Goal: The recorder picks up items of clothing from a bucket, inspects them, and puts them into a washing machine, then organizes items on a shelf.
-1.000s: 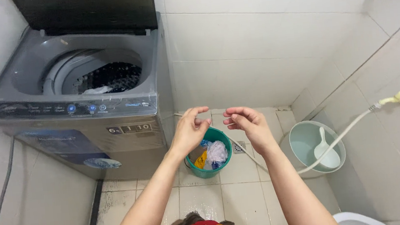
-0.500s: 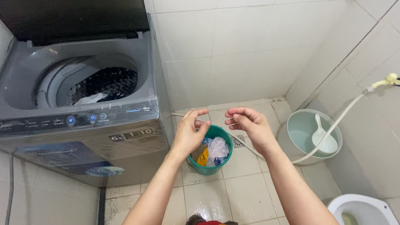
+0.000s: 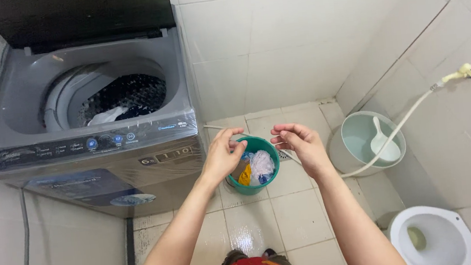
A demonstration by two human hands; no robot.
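Hands raised over tiled floor [image 3: 289,214]; left hand [image 3: 223,154] and right hand [image 3: 300,143] both empty, fingers loosely curled, apart; green bucket [image 3: 256,168] with bags directly below between them, left hand nearer its rim; open grey washing machine [image 3: 90,117] to the left.

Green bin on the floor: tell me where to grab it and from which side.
Grip the green bin by its bare front rim, coming from above: it stands upright and open-topped, bags fill the inside, and the washing machine crowds its left.
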